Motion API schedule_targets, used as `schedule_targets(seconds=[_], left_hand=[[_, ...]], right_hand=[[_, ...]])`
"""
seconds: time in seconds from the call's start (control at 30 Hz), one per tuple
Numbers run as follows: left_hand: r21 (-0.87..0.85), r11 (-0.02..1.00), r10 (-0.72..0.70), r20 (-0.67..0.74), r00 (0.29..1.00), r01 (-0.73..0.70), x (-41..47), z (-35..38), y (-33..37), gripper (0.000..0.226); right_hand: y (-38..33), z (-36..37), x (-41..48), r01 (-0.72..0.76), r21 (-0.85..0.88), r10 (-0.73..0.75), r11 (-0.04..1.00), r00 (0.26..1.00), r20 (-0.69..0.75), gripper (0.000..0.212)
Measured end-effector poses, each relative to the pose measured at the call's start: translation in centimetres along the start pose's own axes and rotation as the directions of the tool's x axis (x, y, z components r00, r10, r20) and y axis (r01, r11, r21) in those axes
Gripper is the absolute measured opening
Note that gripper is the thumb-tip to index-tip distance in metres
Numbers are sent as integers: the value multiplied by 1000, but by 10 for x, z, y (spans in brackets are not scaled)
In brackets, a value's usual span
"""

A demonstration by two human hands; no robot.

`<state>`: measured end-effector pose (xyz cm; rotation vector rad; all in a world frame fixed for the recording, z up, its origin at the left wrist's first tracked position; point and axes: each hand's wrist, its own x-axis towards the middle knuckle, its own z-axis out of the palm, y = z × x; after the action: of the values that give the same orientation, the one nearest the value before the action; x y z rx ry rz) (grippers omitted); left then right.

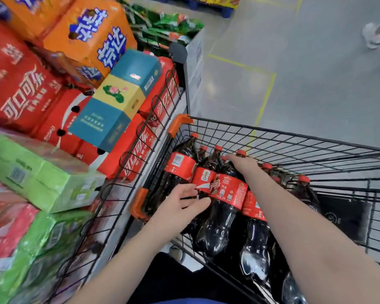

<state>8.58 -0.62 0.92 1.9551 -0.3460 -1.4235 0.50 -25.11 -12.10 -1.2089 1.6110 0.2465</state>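
**A:** Which step is this?

**B:** Bedding a cola bottle (222,224) into the cart (272,131), I judge; it lies slanted among the other bottles (178,172), cap pointing away from the person. The right hand (242,164) lies over its shoulder, just short of the red cap; its fingers drop out of sight on the far side, so I cannot tell whether they clamp the bottle or only rest on it. The left hand (182,207) is flat; its fingers (201,202) are straight and a little apart, tips touching the dark flank just below the red label.

**A:** And next?

**B:** Probably a nudge from the left fingers to seat it between its neighbours; then both hands let go gently, since round bottles roll.

**A:** What stands in the way?

**B:** Beyond the right fingertips are more caps and the cart's wire front; left of the left fingers is an orange corner guard (138,202); past the wire are red cola cases (136,150), with green cases (42,172) and a teal-and-yellow carton (119,102) farther left.
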Motion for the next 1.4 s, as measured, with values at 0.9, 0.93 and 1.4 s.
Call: schedule_targets(seconds=[0.9,0.93,1.4], left_hand=[[252,966,-123,244,962,60,63,62,-79,108],[248,968,-107,232,967,48,63,63,-80,105],[236,904,354,57,934,-357,14,26,-3,88]], right_hand=[[12,-23,-94,384,126,-359,915,915,-183,28],[12,-23,-97,390,130,-364,912,912,-187,30],[-25,-74,-207,644,216,-547,734,749,-374,16]])
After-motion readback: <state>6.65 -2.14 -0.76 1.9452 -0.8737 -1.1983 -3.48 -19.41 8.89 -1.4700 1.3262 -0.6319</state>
